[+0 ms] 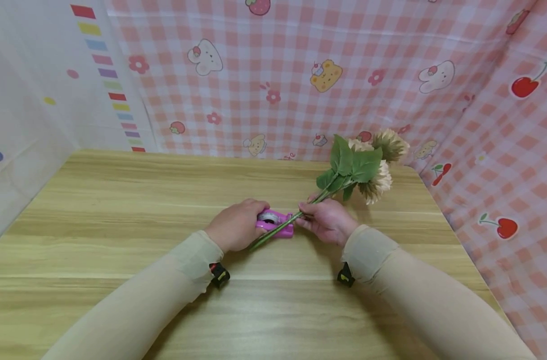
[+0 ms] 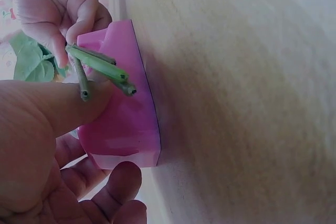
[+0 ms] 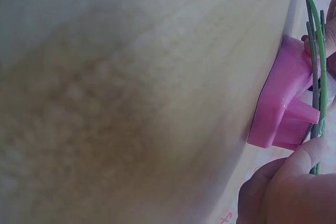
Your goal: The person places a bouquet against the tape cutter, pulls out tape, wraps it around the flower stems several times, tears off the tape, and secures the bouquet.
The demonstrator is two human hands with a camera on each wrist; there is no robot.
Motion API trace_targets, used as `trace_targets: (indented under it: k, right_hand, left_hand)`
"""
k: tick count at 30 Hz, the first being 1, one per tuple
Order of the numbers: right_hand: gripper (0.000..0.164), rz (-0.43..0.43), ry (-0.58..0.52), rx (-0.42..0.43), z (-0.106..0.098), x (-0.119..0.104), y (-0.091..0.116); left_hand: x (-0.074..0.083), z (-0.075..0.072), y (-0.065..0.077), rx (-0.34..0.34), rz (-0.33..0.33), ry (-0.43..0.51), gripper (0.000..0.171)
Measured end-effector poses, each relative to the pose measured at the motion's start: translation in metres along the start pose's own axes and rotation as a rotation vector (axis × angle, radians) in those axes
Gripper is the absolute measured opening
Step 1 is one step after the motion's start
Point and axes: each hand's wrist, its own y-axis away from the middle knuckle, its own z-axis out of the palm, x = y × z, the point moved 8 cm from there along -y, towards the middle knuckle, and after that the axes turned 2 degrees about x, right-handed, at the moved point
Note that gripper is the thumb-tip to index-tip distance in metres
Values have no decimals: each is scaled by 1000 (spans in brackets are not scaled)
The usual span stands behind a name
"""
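My left hand [image 1: 236,225] grips the rear end of a pink tape dispenser [image 1: 286,232] on the table, thumb along its near side. A roll of clear tape [image 1: 268,217] shows in its top. With thumb and fingers, my right hand [image 1: 329,221] pinches the green stems [image 2: 100,65] of a bunch of artificial flowers, just beyond the dispenser's front end. The stems slant across the dispenser, and their cut ends point toward me beside the left hand. Pale cream blooms [image 1: 378,184] and broad green leaves [image 1: 366,165] lean out past the right hand, toward the far right.
The wood-grain tabletop [image 1: 120,210] runs back to a pink checked cloth [image 1: 273,65] with cartoon prints. Another checked cloth [image 1: 489,165] hangs along the right edge. A white dotted cloth [image 1: 26,100] stands at the left.
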Motion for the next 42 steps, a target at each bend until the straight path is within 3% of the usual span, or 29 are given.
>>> trace_targets:
  k: [11,23,32,42]
  right_hand:
    - [18,11,71,-12,1,-2,2]
    - [11,20,144,-16,-2,0,5]
    - [9,24,81,-29,-3,-2,8]
    - [27,17,47,-134,3,-5,13]
  left_hand:
    - [2,-2,0,5,7,-5,60]
    - [2,-1,0,-3,-4,-5,59]
    - [1,1,0,-4,-13,-2,62]
    - [-1,2,0,-8,-11,-6,62]
